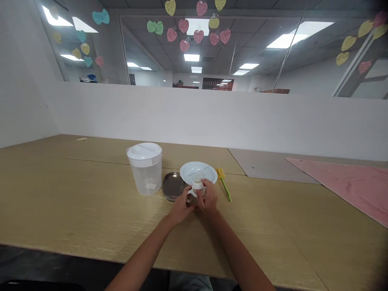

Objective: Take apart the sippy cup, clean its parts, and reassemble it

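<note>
Clamping your left hand (181, 207) and right hand (209, 197) on the bottle (198, 187), you hold something likely light, stiff, slippery; collar (198, 184) grips best.

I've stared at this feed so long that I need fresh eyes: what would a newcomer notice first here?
Probably the left hand and right hand, meeting mid-table around a small white-and-clear item at the near edge of the white bowl. Next, the tall translucent bucket with its white lid, left of them, and the pink cloth at far right. Above, colourful heart-shaped notes dot the glass.
</note>
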Demonstrator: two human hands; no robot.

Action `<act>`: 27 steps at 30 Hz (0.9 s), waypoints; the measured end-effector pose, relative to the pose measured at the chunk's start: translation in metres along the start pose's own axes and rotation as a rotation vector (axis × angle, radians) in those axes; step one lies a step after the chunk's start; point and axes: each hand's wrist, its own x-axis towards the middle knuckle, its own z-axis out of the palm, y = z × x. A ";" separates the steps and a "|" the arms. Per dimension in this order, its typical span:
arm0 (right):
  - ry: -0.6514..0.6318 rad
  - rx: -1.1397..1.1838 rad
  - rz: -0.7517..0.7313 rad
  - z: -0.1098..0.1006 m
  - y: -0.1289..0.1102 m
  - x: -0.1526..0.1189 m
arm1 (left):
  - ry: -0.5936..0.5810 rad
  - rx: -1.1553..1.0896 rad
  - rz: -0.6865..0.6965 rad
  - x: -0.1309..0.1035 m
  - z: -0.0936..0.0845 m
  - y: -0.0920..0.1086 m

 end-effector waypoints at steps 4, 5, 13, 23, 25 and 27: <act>-0.052 0.003 -0.001 0.002 -0.001 -0.001 | -0.014 -0.010 0.012 0.000 -0.001 0.001; -0.061 -0.002 0.027 0.002 -0.001 -0.001 | -0.015 -0.017 0.012 0.000 -0.001 0.000; -0.104 -0.023 0.087 0.000 -0.007 0.002 | -0.017 -0.023 0.027 -0.001 -0.002 -0.001; 0.077 -0.043 -0.009 0.003 -0.004 0.003 | -0.007 -0.031 0.010 0.000 0.001 -0.002; 0.082 -0.037 -0.010 0.005 -0.004 0.002 | -0.003 -0.014 0.007 0.000 0.001 -0.003; 0.098 -0.035 0.009 0.005 -0.003 0.002 | 0.008 -0.013 0.002 -0.001 0.001 -0.004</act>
